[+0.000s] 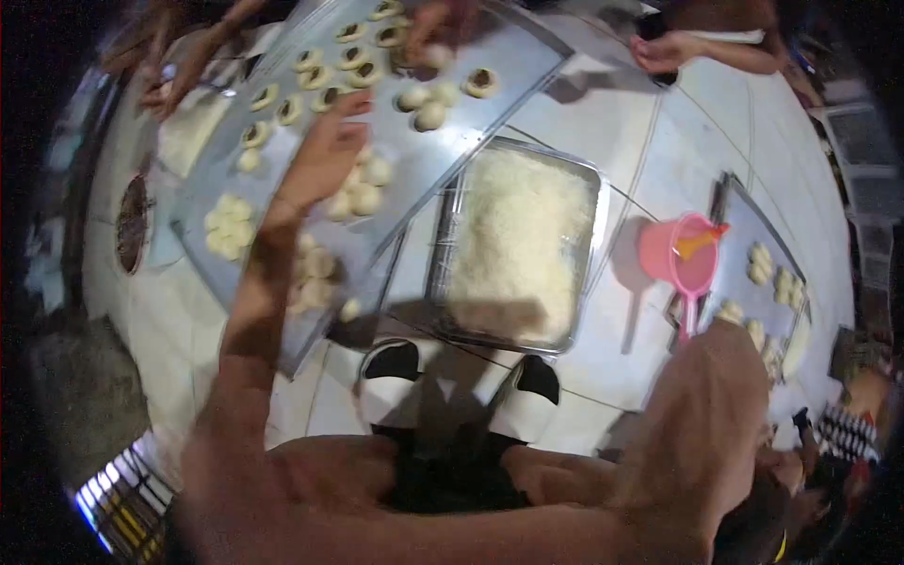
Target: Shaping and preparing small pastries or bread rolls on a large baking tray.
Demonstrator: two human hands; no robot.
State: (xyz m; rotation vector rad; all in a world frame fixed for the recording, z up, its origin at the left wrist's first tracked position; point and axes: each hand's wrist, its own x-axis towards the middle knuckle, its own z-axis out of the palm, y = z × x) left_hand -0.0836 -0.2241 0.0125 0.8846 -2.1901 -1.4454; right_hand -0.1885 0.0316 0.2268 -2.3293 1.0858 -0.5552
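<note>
My left hand (339, 137) reaches over a large metal tray (508, 89), among filled dough pieces (287, 108) with dark centres and clusters of pale round dough balls (363, 188). Its slightly blurred fingers are bent and apart, with no held item visible. Below its forearm are more dough balls (226, 226). A rectangular metal pan (591, 245) holds pale, fluffy grated or crumbly material (518, 235). A bare limb, blurred at the right, rises beside a pink pitcher (664, 250) with an orange utensil (697, 243) in it; I cannot make out my right hand.
Co-workers' hands (659, 52) are at the upper edges, one (424, 33) over the big tray. A second tray (753, 226) with dough stands right, a dark-filled bowl (132, 221) far left. My feet (391, 386) rest on white tiles (612, 141) below the pan.
</note>
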